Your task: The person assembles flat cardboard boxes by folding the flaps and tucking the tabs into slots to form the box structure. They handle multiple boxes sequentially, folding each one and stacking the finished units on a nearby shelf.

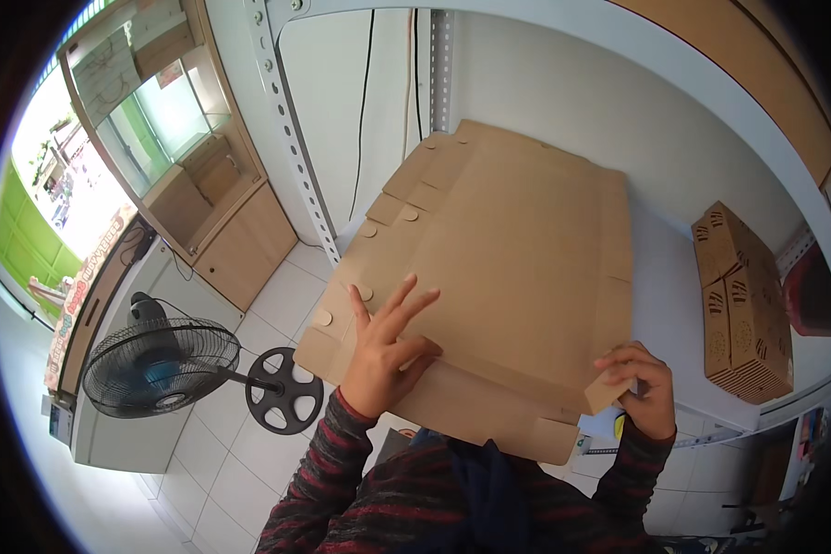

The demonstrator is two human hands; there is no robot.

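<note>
Cardboard sheet (517, 258) lies at the frame's centre, long axis seemingly running upward. Lower right, the right grip (646, 392) clamps the small corner flap (604, 393); lower left, the left grip (384, 360) touches the near crease (499, 377), whether clamped unclear.

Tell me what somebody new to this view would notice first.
The large flat sheet of brown cardboard would likely catch the eye first, filling the middle, with the left hand on its near left part and the right hand holding a small flap at its near right. After that, probably the black fan at the left and the stack of printed brown cardboard at the right.
</note>
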